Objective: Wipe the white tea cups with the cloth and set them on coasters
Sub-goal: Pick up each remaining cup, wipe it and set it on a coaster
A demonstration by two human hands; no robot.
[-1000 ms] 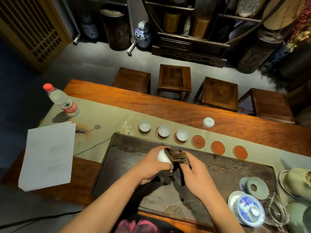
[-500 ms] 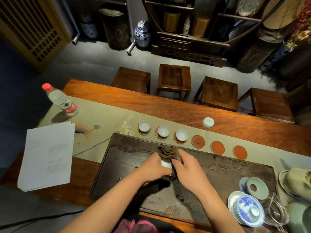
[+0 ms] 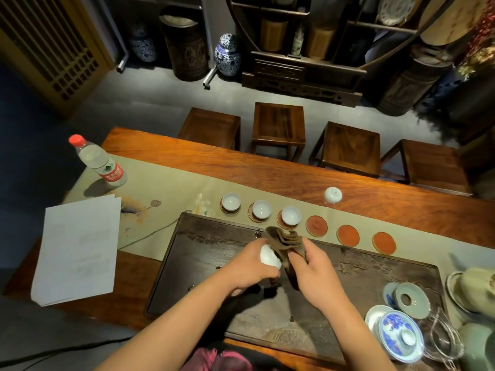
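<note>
Left hand (image 3: 247, 266) grips white cup (image 3: 270, 257) above the tray (image 3: 375, 269), right hand (image 3: 316, 271) pinches brown cloth (image 3: 288, 241) against it; nearest empty coaster (image 3: 317, 226) lies just beyond, ahead-right, likely next.

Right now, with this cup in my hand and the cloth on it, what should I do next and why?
Probably set the cup from your left hand on the nearest empty coaster, beside the third filled one. Three cups already sit on coasters, three coasters are bare, and the cloth in your right hand is against this cup.
</note>
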